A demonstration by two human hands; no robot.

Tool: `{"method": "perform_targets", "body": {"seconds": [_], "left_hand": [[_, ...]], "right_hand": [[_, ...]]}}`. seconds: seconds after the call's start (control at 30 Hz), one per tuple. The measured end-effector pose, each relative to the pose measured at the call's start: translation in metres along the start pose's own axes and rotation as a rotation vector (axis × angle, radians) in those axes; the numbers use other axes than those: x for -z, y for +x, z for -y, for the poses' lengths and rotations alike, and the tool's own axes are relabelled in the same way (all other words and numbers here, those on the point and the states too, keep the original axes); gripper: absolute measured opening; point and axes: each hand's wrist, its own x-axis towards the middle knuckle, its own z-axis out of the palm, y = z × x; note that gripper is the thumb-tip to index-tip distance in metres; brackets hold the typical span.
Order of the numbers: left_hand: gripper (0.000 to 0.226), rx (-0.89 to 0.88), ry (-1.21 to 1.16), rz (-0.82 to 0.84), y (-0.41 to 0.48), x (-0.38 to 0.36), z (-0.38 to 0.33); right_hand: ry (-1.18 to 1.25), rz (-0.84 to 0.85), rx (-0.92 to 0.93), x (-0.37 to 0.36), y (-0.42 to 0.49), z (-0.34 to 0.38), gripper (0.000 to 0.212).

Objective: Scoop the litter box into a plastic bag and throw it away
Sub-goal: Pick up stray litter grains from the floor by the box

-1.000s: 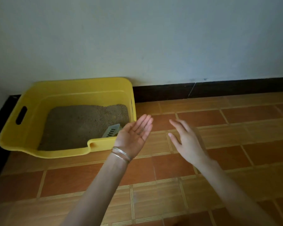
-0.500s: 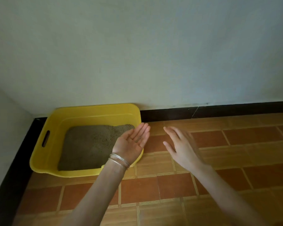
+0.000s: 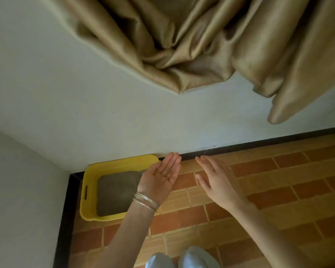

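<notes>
A yellow litter box [image 3: 89,192] stands in the room's corner on the tiled floor, filled with grey-brown litter [image 3: 114,192]. My left hand [image 3: 161,176], with bangles on the wrist, is held flat and palm up over the box's right side, with a few litter grains on the palm. My right hand [image 3: 217,180] hovers to its right above the floor, fingers apart, holding nothing. The scoop and any plastic bag are out of sight.
A white wall with a dark skirting [image 3: 259,146] runs behind the box; another wall closes the left side. A gold curtain [image 3: 191,45] hangs bunched overhead at the top right. Orange tiled floor [image 3: 278,190] stretches right. Grey trouser knees [image 3: 182,258] show at the bottom.
The view has pulled up and back, so the box looks smaller and the curtain has come into view. Both hands keep their flat pose. The scoop seen in the box earlier is now hidden.
</notes>
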Motion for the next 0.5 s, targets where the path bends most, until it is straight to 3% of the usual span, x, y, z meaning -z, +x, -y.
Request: {"method": "perform_targets", "body": {"seconds": [0.3, 0.5], "left_hand": [[0.038, 0.108, 0.028, -0.029, -0.147, -0.135, 0.011], [0.037, 0.224, 0.181, -0.032, -0.218, -0.206, 0.042]], "right_hand": [[-0.051, 0.005, -0.130, 0.210, -0.050, 0.023, 0.049], [-0.145, -0.025, -0.164, 0.322, -0.087, 0.032, 0.047]]}}
